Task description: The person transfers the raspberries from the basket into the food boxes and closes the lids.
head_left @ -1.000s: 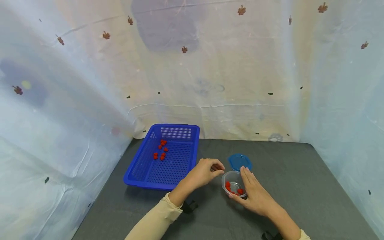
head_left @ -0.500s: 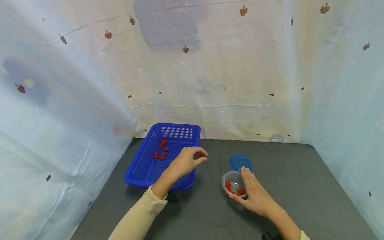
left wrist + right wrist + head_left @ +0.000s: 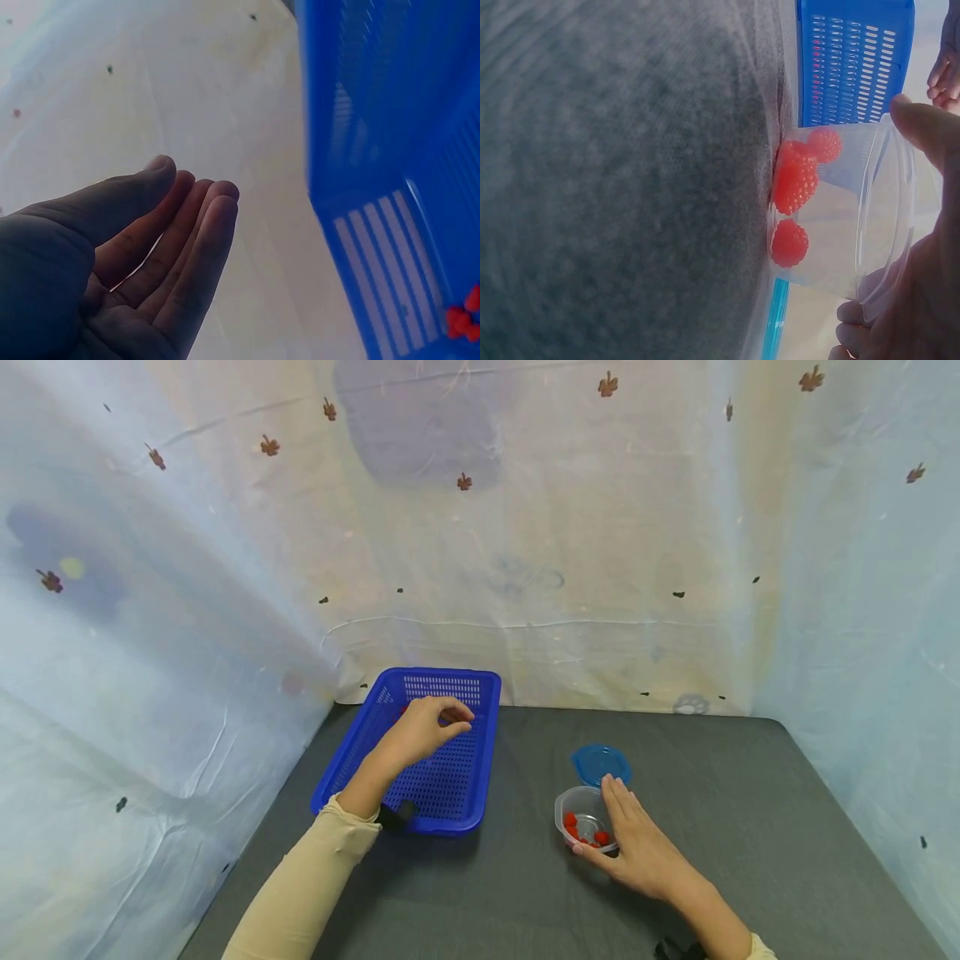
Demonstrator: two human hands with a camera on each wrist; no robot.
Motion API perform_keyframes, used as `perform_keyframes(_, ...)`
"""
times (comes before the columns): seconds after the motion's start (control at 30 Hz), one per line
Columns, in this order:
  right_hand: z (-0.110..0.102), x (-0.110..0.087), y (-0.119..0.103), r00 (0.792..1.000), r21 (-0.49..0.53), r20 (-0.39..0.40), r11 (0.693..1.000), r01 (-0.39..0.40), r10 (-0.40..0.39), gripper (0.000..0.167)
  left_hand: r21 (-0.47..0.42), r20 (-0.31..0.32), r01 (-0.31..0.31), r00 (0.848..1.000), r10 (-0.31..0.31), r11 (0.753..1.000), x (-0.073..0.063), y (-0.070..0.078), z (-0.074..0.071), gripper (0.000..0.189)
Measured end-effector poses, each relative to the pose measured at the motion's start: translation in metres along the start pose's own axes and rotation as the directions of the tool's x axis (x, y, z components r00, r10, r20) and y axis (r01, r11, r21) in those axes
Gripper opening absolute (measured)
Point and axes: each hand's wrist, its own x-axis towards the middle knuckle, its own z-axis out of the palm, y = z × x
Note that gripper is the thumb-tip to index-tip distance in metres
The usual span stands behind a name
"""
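Observation:
My left hand hovers over the blue plastic basket, thumb and fingers loosely bent and apart. Nothing lies between them in the left wrist view. Red raspberries sit in the basket; from the head, the hand and forearm hide most of them. On the right, my right hand holds a small clear plastic container by its rim, thumb on one side and fingers on the other. Several raspberries rest on its bottom. The container stands upright on the table.
A blue lid lies on the dark grey table, just behind the clear container. Patterned sheeting hangs behind the table and along both sides. The basket stands at the back left, near the sheeting.
My left hand has moved left from beside the clear container to above the basket, now covering the raspberries there. My right hand and the container have stayed put.

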Motion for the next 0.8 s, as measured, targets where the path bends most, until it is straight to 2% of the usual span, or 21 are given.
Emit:
perform_keyframes(0.3, -0.001, 0.000, 0.000, 1.000, -0.004, 0.003, 1.000, -0.002, 0.002, 0.117, 0.042, 0.032, 0.034, 0.999, -0.035, 0.999, 0.010, -0.039, -0.019, 0.018)
perform_keyframes(0.57, -0.002, 0.000, -0.001, 1.000, 0.000, 0.003, 1.000, -0.002, 0.002, 0.118, 0.060, 0.088, 0.117, 0.989, -0.122, 0.991, 0.020, -0.072, -0.025, 0.019)
perform_keyframes(0.8, -0.002, 0.000, -0.001, 1.000, -0.003, 0.005, 1.000, 0.006, -0.006, 0.116, 0.065, 0.120, 0.176, 0.976, -0.183, 0.982, 0.028, -0.092, -0.026, 0.016)
